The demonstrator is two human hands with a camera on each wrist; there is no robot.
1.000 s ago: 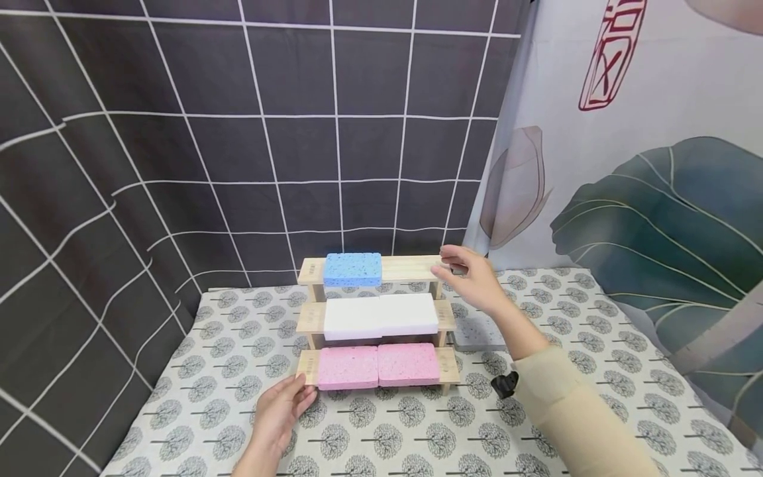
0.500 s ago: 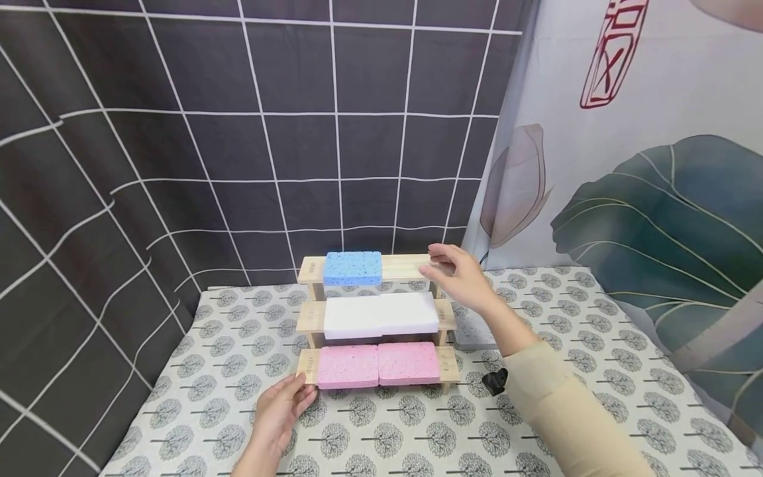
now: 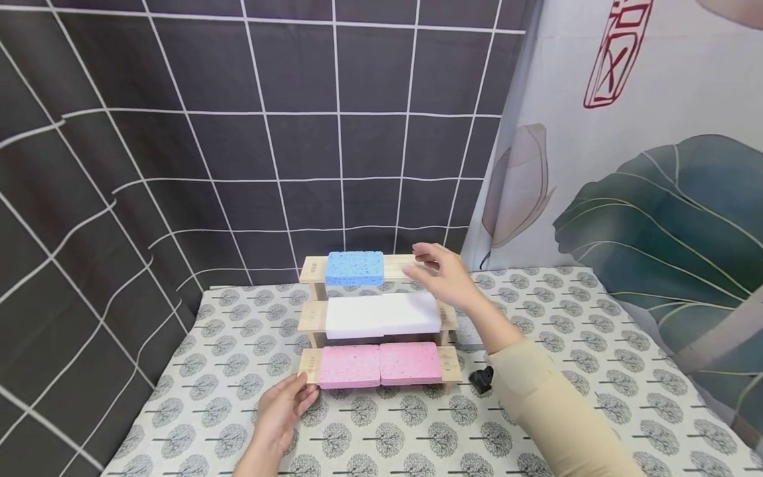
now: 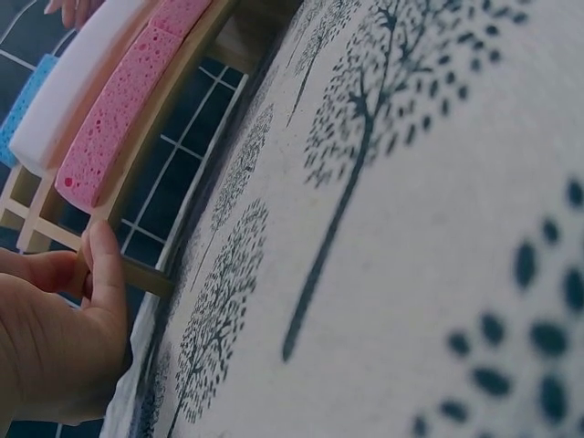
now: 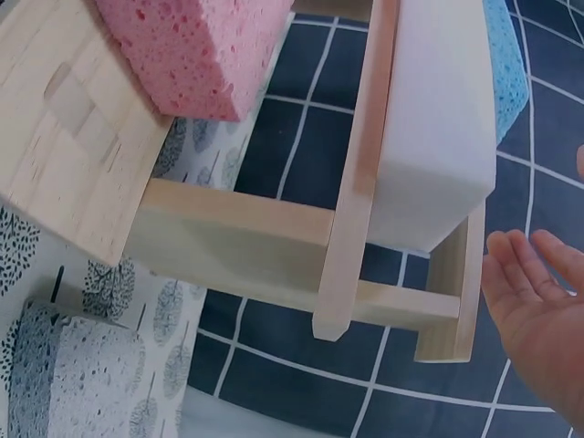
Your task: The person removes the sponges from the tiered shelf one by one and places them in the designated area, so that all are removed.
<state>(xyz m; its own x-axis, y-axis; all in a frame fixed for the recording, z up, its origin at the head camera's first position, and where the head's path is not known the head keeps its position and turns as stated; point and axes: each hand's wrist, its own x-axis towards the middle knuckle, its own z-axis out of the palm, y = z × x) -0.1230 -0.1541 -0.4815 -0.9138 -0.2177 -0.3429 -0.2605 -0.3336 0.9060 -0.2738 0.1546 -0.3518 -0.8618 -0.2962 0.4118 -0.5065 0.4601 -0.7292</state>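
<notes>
A three-tier wooden rack [image 3: 310, 318] stands on the table. Two pink sponges [image 3: 350, 366] lie side by side on its bottom tier, and two white sponge-like blocks [image 3: 354, 317] on the middle one. On the top tier lies one blue sponge [image 3: 354, 267], left of centre. My left hand [image 3: 280, 405] pinches the left end of the bottom tier between thumb and fingers, as the left wrist view also shows. Over the right part of the top tier is my right hand [image 3: 444, 273], thumb and fingers apart and holding nothing; whether it touches the wood I cannot tell.
A grey sponge [image 3: 467, 333] lies on the table right of the rack, partly hidden by my right arm; the right wrist view shows grey sponge material [image 5: 82, 374]. A tree-print cloth [image 3: 232, 424] covers the table. Dark gridded fabric [image 3: 298, 146] hangs behind.
My right hand has moved left over the top tier, toward the blue sponge, its fingers still apart. My left hand stays at the rack's bottom tier. The sponges have not moved.
</notes>
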